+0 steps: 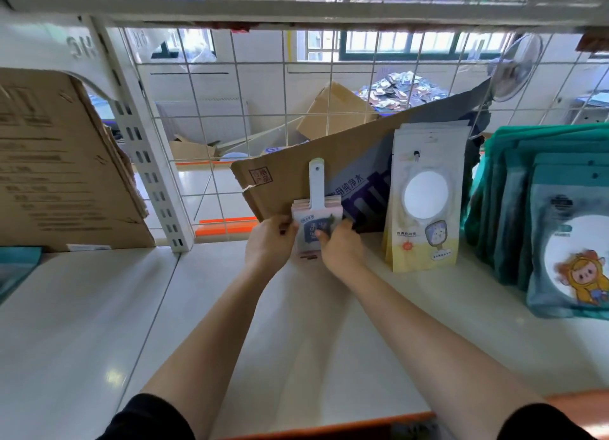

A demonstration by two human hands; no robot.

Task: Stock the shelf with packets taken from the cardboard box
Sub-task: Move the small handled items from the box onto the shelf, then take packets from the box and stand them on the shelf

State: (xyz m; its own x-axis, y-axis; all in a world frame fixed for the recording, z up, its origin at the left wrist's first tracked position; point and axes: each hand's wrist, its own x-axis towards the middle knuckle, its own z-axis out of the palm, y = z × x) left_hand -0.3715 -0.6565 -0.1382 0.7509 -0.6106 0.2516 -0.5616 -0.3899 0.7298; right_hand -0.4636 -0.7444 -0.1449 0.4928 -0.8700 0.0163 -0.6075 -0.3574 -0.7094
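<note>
**Both hands on packets at the shelf back**

I see my left hand (268, 242) and right hand (341, 246) each gripping a side of a small stack of packets (308, 233). The stack is upright on the white shelf (230, 307), against a leaning cardboard sheet (290, 179). Yellow pouches (425, 209) stand to the right.

My left hand (270, 238) and my right hand (341, 246) cover both sides and the lower part of the pink packets (306, 238), so I cannot count them. The print on the front one is too blurred to read. The teal packets (560, 242) are cut off by the right edge. The cardboard (59, 162) at the left is cut off too, and its print is unreadable. Behind the wire mesh (284, 63), a heap (398, 88) is too small to identify.
</note>
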